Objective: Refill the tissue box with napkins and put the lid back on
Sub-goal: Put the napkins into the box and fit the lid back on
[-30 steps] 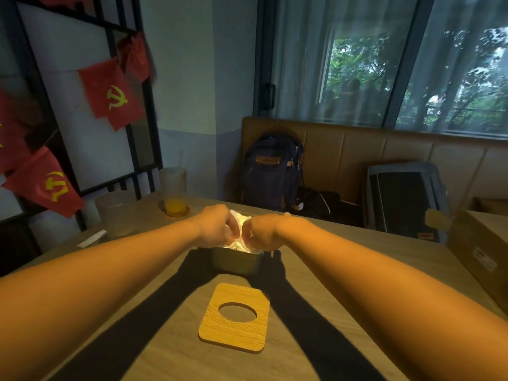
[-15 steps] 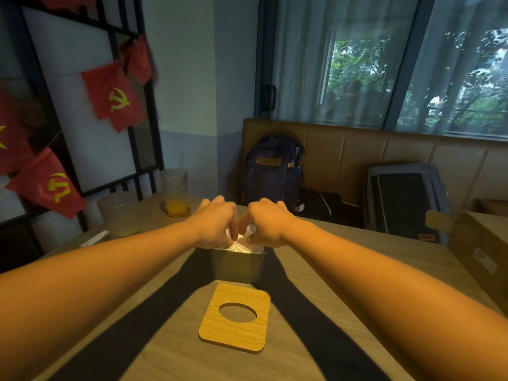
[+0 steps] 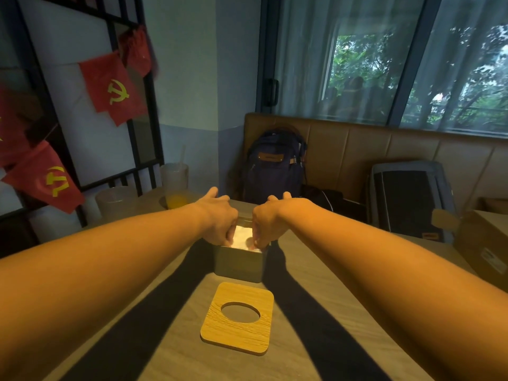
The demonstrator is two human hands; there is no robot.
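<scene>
The napkins [image 3: 242, 235] have sunk from above the rim into the tissue box [image 3: 238, 266]. The left hand [image 3: 220, 224] and the right hand [image 3: 268, 221] press them with fingertips, gripping nothing. Packing seems nearly done; the lid [image 3: 236, 338], lying just before the box, next needs square seating.

1.0 s ago: both hands met over the tissue box [image 3: 237, 266], pinching a bunched wad of napkins [image 3: 242, 237] that stood above the rim. 0.5 s ago: wad lower, knuckles closed over it. Now: left hand [image 3: 220, 218] and right hand [image 3: 268, 220] have parted, leaving a gap. Fingertips point down inside the box onto the napkins, which lie flatter, below the rim. Thumbs now stick out, clear of the napkins.
</scene>
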